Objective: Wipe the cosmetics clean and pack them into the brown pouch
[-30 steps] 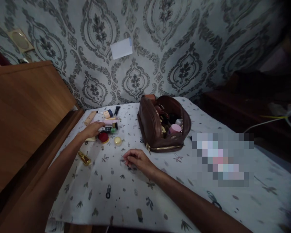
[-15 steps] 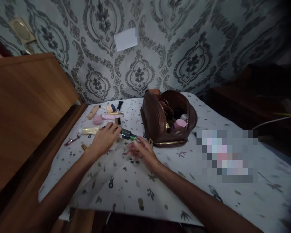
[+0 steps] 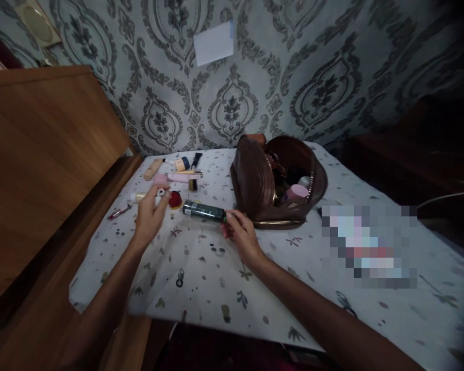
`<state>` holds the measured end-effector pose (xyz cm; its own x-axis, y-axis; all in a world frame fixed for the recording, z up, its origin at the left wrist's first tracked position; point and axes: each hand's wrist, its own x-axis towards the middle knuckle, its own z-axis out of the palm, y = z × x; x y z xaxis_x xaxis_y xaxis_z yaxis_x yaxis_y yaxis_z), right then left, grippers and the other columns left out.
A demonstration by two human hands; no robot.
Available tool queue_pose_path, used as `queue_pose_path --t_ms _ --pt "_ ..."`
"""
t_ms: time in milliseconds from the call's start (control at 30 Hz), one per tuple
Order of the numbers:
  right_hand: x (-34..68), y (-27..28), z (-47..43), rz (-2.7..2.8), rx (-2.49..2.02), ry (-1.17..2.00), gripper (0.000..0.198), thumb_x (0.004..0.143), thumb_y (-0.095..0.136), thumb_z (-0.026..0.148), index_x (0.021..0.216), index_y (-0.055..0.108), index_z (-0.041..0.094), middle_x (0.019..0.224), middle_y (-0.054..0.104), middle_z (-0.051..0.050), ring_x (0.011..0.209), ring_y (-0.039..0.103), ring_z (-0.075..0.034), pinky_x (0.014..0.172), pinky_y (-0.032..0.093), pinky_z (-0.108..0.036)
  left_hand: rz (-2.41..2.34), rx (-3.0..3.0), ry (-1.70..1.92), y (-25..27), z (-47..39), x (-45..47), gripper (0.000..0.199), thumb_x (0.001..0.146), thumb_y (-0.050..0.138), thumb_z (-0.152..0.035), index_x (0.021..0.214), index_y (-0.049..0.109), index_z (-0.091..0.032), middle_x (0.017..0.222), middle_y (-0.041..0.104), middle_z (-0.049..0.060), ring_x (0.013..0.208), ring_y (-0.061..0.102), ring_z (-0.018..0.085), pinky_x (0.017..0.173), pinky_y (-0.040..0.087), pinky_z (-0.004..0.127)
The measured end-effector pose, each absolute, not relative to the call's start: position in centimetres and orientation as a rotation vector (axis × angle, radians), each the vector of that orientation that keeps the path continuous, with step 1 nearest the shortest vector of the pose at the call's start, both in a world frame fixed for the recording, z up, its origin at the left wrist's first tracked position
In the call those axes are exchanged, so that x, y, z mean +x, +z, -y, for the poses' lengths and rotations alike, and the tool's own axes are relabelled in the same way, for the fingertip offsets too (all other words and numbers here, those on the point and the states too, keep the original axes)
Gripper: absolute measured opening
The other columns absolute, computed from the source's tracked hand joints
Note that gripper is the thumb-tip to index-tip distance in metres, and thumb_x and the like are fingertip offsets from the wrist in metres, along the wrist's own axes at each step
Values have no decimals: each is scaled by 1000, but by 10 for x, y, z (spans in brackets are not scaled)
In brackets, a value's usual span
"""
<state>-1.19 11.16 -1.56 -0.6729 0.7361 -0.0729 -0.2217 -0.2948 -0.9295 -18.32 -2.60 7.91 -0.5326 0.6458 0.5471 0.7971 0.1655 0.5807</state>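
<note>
My right hand (image 3: 242, 234) is closed on the right end of a dark green bottle (image 3: 203, 211), which lies nearly level in front of the bag. Thumb and fingers of my left hand (image 3: 151, 214) are bent around a small white round item (image 3: 161, 192), whose kind I cannot make out. Partly behind that hand lies a pale yellow tube (image 3: 139, 197). A red and gold round jar (image 3: 175, 200) sits just right of my left fingertips. Beyond the bottle, a brown cosmetic bag (image 3: 254, 180) stands unzipped, with a pink-lidded container (image 3: 297, 191) and other items inside.
Behind my left hand are a pink sponge-like piece (image 3: 161, 179), a pink tube (image 3: 182, 178), a beige tube (image 3: 153, 169) and a blue-lidded jar (image 3: 182, 164). A wooden cabinet (image 3: 54, 134) borders the left. On the right lies a pixelated item (image 3: 367, 247).
My left hand has moved left, away from the green bottle, uncovering the red and gold jar. My right hand now grips the bottle's end. The view has shifted slightly.
</note>
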Motion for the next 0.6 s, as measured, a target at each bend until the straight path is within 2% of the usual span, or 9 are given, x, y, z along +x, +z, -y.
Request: queue_pose_path --t_ms 167,300,433,600 --pt "-3 -9 -104 1723 -518 1751 39 86 57 51 106 61 19 64 56 2 53 51 -14 50 41 -26 2031 -1892 -821 55 9 -132 29 99 42 -27 122 56 -15 117 65 12 110 61 23 95 49 36" --pt "5 -5 -98 1961 -312 1439 27 93 49 38 105 60 18 75 60 -1 61 52 -14 58 43 -27 2039 -1934 -510 45 -3 -108 28 99 43 -36 105 63 -17 98 69 10 91 65 25 80 51 37" --pt "9 -1 -96 2070 -229 1289 19 95 47 31 101 59 18 80 64 -2 69 57 -15 67 46 -28 2251 -1862 -466 41 1 -119 35 101 38 -41 95 65 -19 90 70 7 82 65 22 72 49 34" --pt "11 1 -94 2120 -180 1220 21 97 46 30 109 59 18 96 69 -7 82 63 -17 76 49 -29 2446 -1856 -664 31 19 -147 46 103 27 -37 85 65 -19 86 69 5 85 63 20 81 48 33"
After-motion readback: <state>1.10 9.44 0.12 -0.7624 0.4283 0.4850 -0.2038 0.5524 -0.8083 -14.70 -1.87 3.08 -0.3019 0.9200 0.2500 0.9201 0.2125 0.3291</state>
